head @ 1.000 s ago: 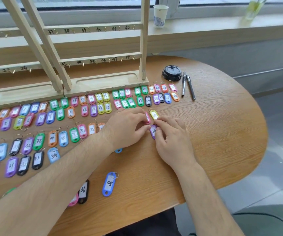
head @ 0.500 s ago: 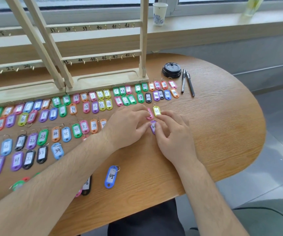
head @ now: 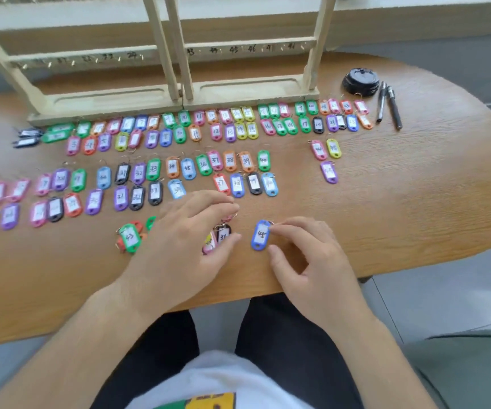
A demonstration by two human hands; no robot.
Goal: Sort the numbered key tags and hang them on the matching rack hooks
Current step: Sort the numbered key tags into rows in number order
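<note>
Rows of coloured numbered key tags (head: 229, 160) lie on the wooden table (head: 415, 202) in front of the wooden hook rack (head: 250, 90), whose rails carry handwritten numbers. My right hand (head: 306, 261) pinches a blue tag marked 45 (head: 260, 235) at its right edge, index finger on the ring and thumb at the lower end. My left hand (head: 185, 246) hovers with relaxed fingers over a small heap holding a black tag 36 (head: 223, 233) and pink and yellow tags. A pink, a yellow and a purple tag (head: 329, 172) sit apart at the right.
A green tag 43 (head: 130, 238) lies on red ones left of my left hand. A black cup lid (head: 361, 81) and two pens (head: 392, 107) rest at the far right. The near table edge runs just under my wrists.
Both hands have left the three tags at the right and moved toward the near edge. The right hand now has the blue tag 45. The view has tilted down.
</note>
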